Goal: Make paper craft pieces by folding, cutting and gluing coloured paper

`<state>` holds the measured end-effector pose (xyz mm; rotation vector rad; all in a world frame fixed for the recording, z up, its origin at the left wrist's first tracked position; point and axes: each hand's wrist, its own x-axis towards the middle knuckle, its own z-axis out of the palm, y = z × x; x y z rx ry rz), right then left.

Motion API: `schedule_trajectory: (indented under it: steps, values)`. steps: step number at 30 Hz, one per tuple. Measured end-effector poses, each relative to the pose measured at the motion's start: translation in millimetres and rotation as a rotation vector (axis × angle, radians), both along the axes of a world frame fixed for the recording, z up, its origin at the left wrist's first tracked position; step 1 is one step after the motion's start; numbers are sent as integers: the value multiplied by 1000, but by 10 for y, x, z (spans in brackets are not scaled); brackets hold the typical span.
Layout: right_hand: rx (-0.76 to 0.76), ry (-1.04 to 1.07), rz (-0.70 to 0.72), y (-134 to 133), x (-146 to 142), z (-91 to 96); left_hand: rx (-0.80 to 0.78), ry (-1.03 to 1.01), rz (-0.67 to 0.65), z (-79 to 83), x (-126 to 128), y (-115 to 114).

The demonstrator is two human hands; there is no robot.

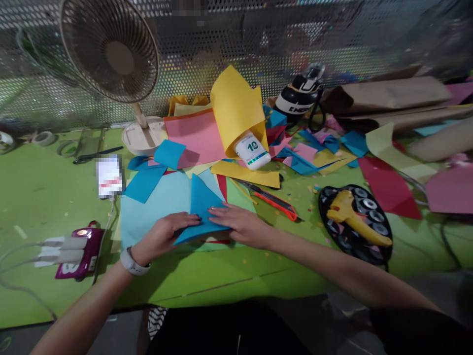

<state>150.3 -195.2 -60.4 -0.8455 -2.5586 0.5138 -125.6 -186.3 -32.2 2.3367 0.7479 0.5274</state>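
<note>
Black clothing [221,325] runs off the bottom of the view, and a dark sleeve [406,330] is cut off at lower right. Blocky blurring hides the screen of the phone [110,176]; the fan [118,59] is cropped at the top; the lettering on the black bottle [299,96] is only partly legible. One end of the white container [253,150] disappears inside a curled yellow sheet [236,106].

Between the two hands, on top of layered papers, lies a blue sheet [201,197], plain and saturated, its far corner pointed and its near edge slanting down to the left. It looks folded over, though the fingers cover part of it. The left hand [172,229] rests palm down, fingers extended across it; the right hand [242,224] lies opposite, fingers slightly spread. Whether either thumb pinches the paper, I cannot tell.

Green tabletop [192,283] stretches from the papers to the front edge. An orange cutter [277,203] lies near the right hand, and a purple power block [88,249] left of the left wrist.
</note>
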Motion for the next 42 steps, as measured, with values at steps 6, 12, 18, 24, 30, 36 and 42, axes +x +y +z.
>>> schedule_trajectory:
  steps: [6, 12, 18, 24, 30, 36, 42]
  values:
    - [57, 182, -123, -24, -26, 26, -59, -24, 292, 29, 127, 26]
    - [145, 222, -96, 57, 106, -15, 224, -92, 84, -31, 38, 95]
    - [218, 91, -252, 171, 175, -38, 749, 120, -71, 119, 139, -161]
    - [230, 238, -313, 47, 140, 443, 919, 417, 43, 92, 332, -267]
    - [500, -89, -68, -176, -116, 389, 907, 508, 102, 108, 442, -271]
    - [414, -131, -81, 20, 115, 71, 833, 527, 134, 34, 172, -243]
    - [233, -13, -86, 47, 273, 5, 695, 379, 192, -15, -69, -182]
